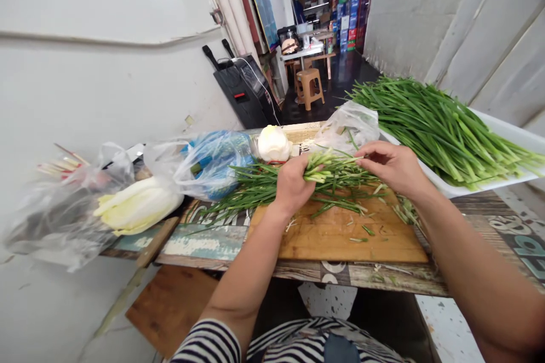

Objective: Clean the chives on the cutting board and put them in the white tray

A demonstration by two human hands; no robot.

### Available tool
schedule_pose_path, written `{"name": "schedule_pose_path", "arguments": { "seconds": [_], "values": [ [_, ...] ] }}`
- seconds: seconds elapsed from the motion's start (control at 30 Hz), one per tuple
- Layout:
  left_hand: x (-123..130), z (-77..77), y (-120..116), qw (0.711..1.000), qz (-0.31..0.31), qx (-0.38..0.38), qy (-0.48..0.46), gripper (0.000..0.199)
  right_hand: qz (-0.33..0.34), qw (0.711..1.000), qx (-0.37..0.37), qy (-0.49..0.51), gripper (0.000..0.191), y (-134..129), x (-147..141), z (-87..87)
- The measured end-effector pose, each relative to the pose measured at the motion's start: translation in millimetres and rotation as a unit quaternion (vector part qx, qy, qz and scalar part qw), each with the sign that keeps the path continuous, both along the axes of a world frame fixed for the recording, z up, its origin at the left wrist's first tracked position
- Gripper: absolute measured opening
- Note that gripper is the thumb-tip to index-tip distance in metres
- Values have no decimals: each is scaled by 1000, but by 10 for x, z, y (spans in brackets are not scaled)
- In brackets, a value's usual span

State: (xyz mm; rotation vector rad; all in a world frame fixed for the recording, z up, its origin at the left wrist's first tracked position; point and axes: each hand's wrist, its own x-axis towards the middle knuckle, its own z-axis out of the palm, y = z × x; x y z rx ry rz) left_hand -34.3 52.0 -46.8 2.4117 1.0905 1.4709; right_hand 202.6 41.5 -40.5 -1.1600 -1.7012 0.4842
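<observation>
My left hand (293, 181) is closed around a bunch of garlic chives (321, 167), their pale stem ends pointing right and the green leaves trailing left. At those stem ends, my right hand (389, 164) pinches with thumb and forefinger; it seems to grip a thin chive strand, though the fingertips are small in view. Below both hands lies a wooden cutting board (323, 238) with loose stems and trimmed bits on it. More chives lie on the board under the bunch. To the right, a white tray (506, 125) holds a large heap of chives (438, 125).
A knife (157, 244) lies at the table's left front, its blade over the edge. Behind it are a napa cabbage (140, 204), plastic bags (208, 164) and a white cabbage-like vegetable (273, 143). A clear bag (351, 125) sits by the tray. Scraps lie right of the board.
</observation>
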Motion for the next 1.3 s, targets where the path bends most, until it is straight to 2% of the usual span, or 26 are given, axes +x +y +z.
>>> {"name": "schedule_pose_path", "arguments": {
  "seconds": [0.13,0.23,0.3,0.4,0.5,0.63,0.7,0.77,0.93,1.07,1.13,1.23,1.3],
  "values": [
    [-5,-5,1,998,-7,-66,14,13,29,997,46,51,14,-59,-60,46],
    [-14,3,9,996,-22,-84,4,13,40,994,46,91,8,-86,-117,51],
    [-17,15,15,994,-50,-95,18,16,25,992,18,119,8,-90,-157,49],
    [-18,38,17,991,-73,-109,36,17,25,983,-51,177,18,-70,-206,37],
    [-22,65,13,988,-68,-132,30,14,36,969,-94,227,27,-47,-228,27],
    [-22,97,13,983,-57,-171,-27,8,67,953,-141,261,39,-54,-270,24],
    [-17,106,16,979,-65,-188,-46,11,102,949,-184,235,38,-74,-324,16],
    [-8,110,18,975,-75,-204,-43,11,109,953,-203,194,30,-94,-391,2],
    [5,113,14,974,-65,-216,-12,12,43,973,-177,141,36,-92,-459,-44],
    [5,102,23,974,-58,-217,-38,13,35,971,-206,114,37,-44,-341,-91],
    [4,92,30,973,-62,-215,-52,14,20,977,-208,44,32,-23,-259,-111],
    [6,85,37,976,-67,-205,-40,17,-69,985,-126,-93,26,-15,-173,-111],
    [10,86,40,979,-64,-195,-24,19,-121,987,-49,-98,37,-28,-166,-83]
  ]
}}
